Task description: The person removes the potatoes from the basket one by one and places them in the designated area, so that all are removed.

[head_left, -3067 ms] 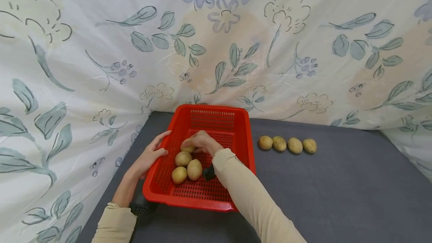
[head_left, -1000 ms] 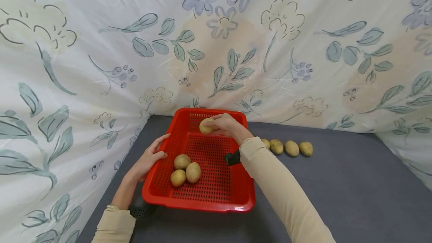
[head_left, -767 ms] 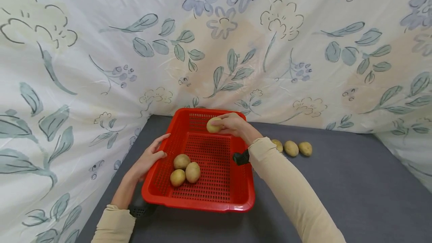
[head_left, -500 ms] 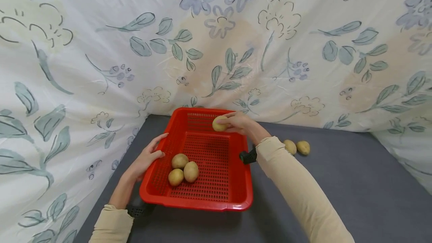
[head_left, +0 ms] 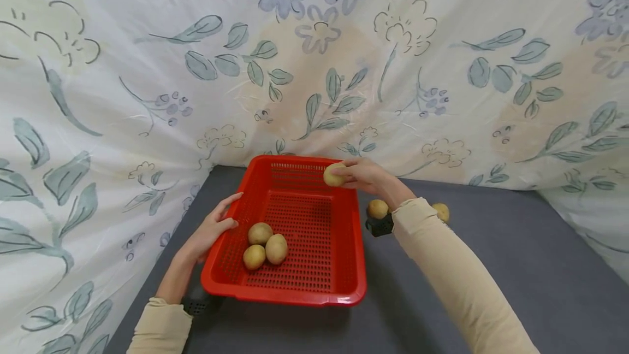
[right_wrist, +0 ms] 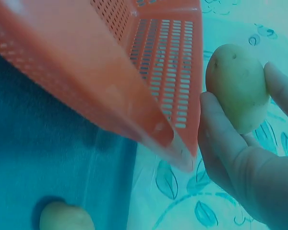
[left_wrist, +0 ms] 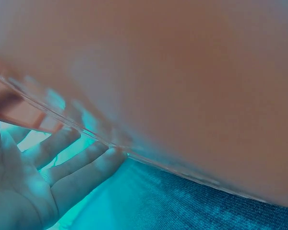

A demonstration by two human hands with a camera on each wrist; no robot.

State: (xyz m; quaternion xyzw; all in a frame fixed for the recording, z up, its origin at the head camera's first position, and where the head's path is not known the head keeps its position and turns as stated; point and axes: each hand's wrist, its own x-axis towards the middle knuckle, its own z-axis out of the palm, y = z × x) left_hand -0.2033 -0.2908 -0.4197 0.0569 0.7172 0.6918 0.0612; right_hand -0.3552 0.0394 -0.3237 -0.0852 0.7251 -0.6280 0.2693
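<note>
Head view shows the right hand [head_left: 365, 176] holding a potato [head_left: 334, 174] in its fingers [right_wrist: 221, 139] above the far right corner of the red basket [head_left: 354, 245]. It looks firm, fairly light and smooth-skinned, best pinched round its middle as now. The left hand [head_left: 208, 228] rests with straight fingers against the basket's left rim. Three potatoes [head_left: 262, 242] lie together inside, near left. More potatoes [head_left: 377, 208] sit on the grey bench [head_left: 516, 266] just right of the basket, partly hidden by the sleeve [head_left: 442, 266]; the basket's far rim is the nearest obstacle.

A makeshift recording corner rather than a real kitchen: a flower-printed bedsheet [head_left: 314, 70] hangs as backdrop behind and beside a tabletop covered in plain grey cloth [head_left: 516, 266].
</note>
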